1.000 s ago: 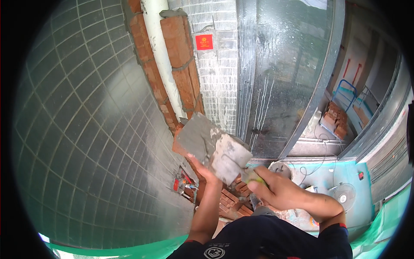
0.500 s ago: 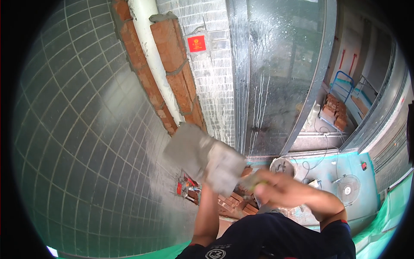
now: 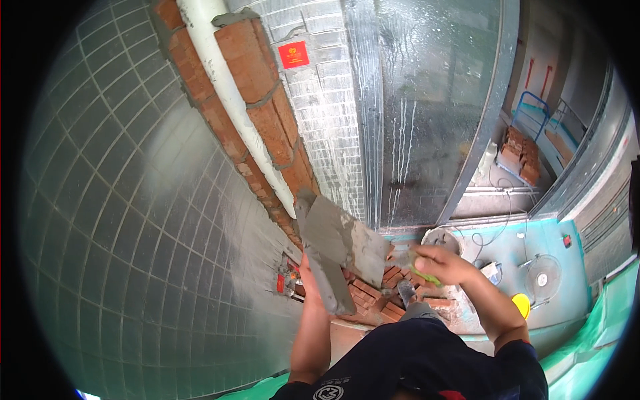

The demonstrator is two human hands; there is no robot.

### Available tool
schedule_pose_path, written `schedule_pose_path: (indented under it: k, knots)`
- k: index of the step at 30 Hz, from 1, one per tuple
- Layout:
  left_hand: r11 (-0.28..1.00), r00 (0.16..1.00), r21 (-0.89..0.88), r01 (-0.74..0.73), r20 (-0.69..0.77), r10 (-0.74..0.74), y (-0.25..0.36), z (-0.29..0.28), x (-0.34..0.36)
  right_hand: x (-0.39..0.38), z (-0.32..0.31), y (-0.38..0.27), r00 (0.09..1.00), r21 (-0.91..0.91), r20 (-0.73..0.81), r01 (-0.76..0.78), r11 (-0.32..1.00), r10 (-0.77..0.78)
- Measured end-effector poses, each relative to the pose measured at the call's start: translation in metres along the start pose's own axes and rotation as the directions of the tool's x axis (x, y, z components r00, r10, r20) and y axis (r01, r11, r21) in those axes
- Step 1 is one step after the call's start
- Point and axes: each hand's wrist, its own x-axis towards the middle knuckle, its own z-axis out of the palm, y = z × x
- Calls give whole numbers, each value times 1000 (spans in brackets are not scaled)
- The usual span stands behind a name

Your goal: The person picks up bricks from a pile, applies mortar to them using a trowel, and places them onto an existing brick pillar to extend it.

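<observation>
Dark grey tiles (image 3: pixel 120 200) are filling the left side of my feed, and beside them a white pipe (image 3: pixel 230 100) is running down between two strips of laid bricks (image 3: pixel 248 63). Moving right, the left hand (image 3: pixel 311 277) is gripping a mortar-smeared brick (image 3: pixel 331 283), fingers curled round it, and that brick is hanging tilted near the pipe's lower end. Next along, the trowel (image 3: pixel 369 252) is carrying a thick grey patch, but I can't really tell where blade and brick are touching. Compared with a second ago, when the blade was lapping over the brick's broad face, the brick is now showing me a long, narrow, grey-coated side. To me that's suggesting the mortar work is shifting from one side to another. Loose bricks (image 3: pixel 363 295) are lying on the floor below. Further right, the right hand (image 3: pixel 445 262) is clutching the trowel's yellow-green handle (image 3: pixel 428 276), fingers wrapped tight, and a fan (image 3: pixel 541 279) is sitting past that arm.
</observation>
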Motion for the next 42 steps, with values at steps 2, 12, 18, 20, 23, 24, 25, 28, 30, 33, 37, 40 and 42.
schedule_pose_path:
  k: [2, 12, 18, 20, 23, 24, 25, 28, 30, 33, 37, 40, 42]
  knots:
    - [968, 973, -245, 52, 230, 6, -1, 10, 0, 6, -3, 0, 999, 38, -38, 13, 999, -12]
    - [869, 912, -435, 237, 408, -44, 4, 4, -10, 3, -54, -56, 990, -103, -130, -62, 993, 48]
    - [933, 987, -345, 106, 150, -57, 6, 13, -10, 14, -68, -157, 955, -408, 32, -258, 876, 296]
    - [943, 993, -321, 82, -51, -103, 8, 20, -12, 21, -68, -169, 943, -464, -17, -302, 833, 332]
    - [951, 975, -253, 176, 176, -133, -4, -9, -7, 34, -75, -160, 958, -486, -25, -262, 833, 287]
    - [923, 959, -329, 201, 260, -116, -9, -15, -6, 36, -75, -153, 957, -488, -26, -265, 831, 290]
    - [887, 937, -400, 229, 339, -89, -12, -20, -5, 36, -76, -142, 961, -394, -67, -272, 878, 267]
    - [902, 866, -359, 240, 498, -32, -6, -6, -7, 29, -77, -97, 968, -53, -79, -243, 968, 239]
    - [901, 913, -378, 213, 405, -46, -11, -13, -6, 20, -66, -62, 982, 158, 25, -190, 969, 188]
    - [904, 913, -383, 190, 408, -19, -11, -18, 0, 13, -30, -4, 984, 375, 168, -121, 919, 61]
    - [936, 986, -344, 75, 163, -19, -7, -12, 4, 9, 23, 59, 991, 376, 32, -130, 917, 127]
    - [925, 996, -371, 85, 55, -70, -23, -69, 21, 3, 30, 63, 989, 440, 67, -151, 885, 135]
    - [914, 979, -376, 150, 183, -86, -15, -55, 21, -7, 21, 61, 973, 432, -19, -199, 880, 229]
